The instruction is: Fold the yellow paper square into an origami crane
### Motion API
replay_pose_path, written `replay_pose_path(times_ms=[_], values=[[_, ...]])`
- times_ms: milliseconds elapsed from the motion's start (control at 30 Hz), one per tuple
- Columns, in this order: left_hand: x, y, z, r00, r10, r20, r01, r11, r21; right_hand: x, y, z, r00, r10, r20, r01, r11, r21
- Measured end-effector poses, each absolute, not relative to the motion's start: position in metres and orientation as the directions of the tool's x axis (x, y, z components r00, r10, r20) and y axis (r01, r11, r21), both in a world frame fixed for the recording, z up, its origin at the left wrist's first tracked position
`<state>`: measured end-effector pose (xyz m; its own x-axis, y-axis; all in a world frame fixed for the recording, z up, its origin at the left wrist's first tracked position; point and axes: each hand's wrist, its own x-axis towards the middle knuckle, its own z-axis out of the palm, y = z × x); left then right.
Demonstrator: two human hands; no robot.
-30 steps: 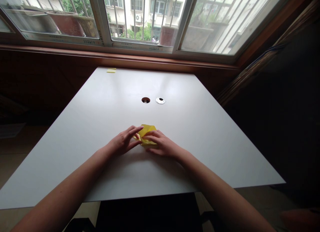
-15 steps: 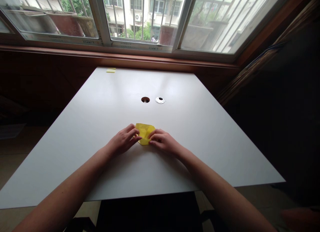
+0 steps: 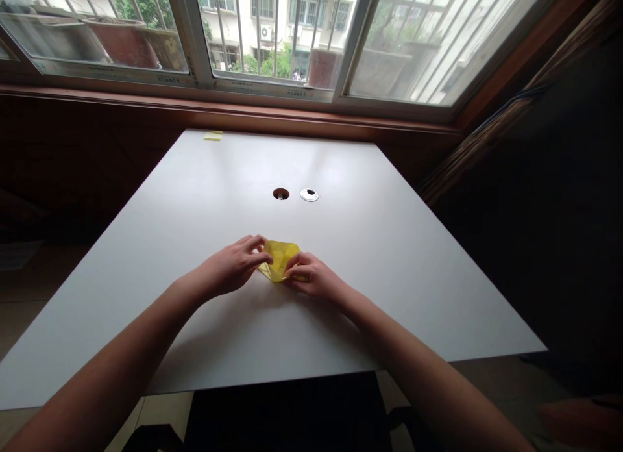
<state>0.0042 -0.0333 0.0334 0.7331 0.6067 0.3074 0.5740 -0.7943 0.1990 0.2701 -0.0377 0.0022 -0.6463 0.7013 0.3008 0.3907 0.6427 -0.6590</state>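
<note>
A sheet of yellow folded paper (image 3: pixel 280 252) lies on the white table, with crossing crease lines showing through its thin layers. My left hand (image 3: pixel 238 263) is at its left side, thumb and fingers curled on the paper's left edge. From the right, my right hand (image 3: pixel 314 275) pinches the near right part, where a flap is lifted a little. Fingers cover both side edges of the paper. Its near end comes to a blunt corner between my hands.
The white table (image 3: pixel 233 335) has a round hole (image 3: pixel 281 194) beyond the paper, and a round silver cover (image 3: pixel 309 195) lies beside it. Yellow strips (image 3: pixel 213 136) lie at the far left corner. A barred window (image 3: pixel 272 36) is behind the table.
My left hand has shifted slightly left, its thumb off the near edge. My right hand has moved a bit left and nearer, and the paper's near edge has become more pointed.
</note>
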Motion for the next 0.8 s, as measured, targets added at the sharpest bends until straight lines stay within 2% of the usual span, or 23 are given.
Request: replay_pose_path(times_ms=[133,233,367,533,600,667,800], values=[[0.010,-0.028,0.063,0.805,0.556,0.207,0.568,-0.823,0.005,0.271,-0.041,-0.004,-0.655,0.647,0.389,0.380,0.728,-0.571],[0.020,-0.022,0.077,0.832,0.543,0.109,0.552,-0.831,-0.075,0.271,-0.044,-0.006,-0.652,0.614,0.445,0.388,0.774,-0.500],[0.030,-0.014,0.084,0.860,0.510,0.026,0.510,-0.857,-0.079,0.272,-0.046,-0.006,-0.647,0.615,0.450,0.404,0.778,-0.481],[0.033,-0.010,0.091,0.880,0.474,0.025,0.475,-0.879,-0.051,0.272,-0.046,-0.006,-0.644,0.651,0.401,0.439,0.744,-0.504],[0.029,-0.009,0.093,0.875,0.482,0.048,0.483,-0.876,-0.014,0.272,-0.046,-0.006,-0.642,0.664,0.384,0.452,0.732,-0.510],[0.024,-0.005,0.094,0.860,0.505,0.072,0.500,-0.862,0.078,0.272,-0.047,-0.005,-0.636,0.681,0.362,0.469,0.715,-0.519],[0.011,0.009,0.082,0.839,0.538,0.080,0.474,-0.796,0.377,0.272,-0.047,-0.002,-0.645,0.681,0.347,0.458,0.708,-0.538]])
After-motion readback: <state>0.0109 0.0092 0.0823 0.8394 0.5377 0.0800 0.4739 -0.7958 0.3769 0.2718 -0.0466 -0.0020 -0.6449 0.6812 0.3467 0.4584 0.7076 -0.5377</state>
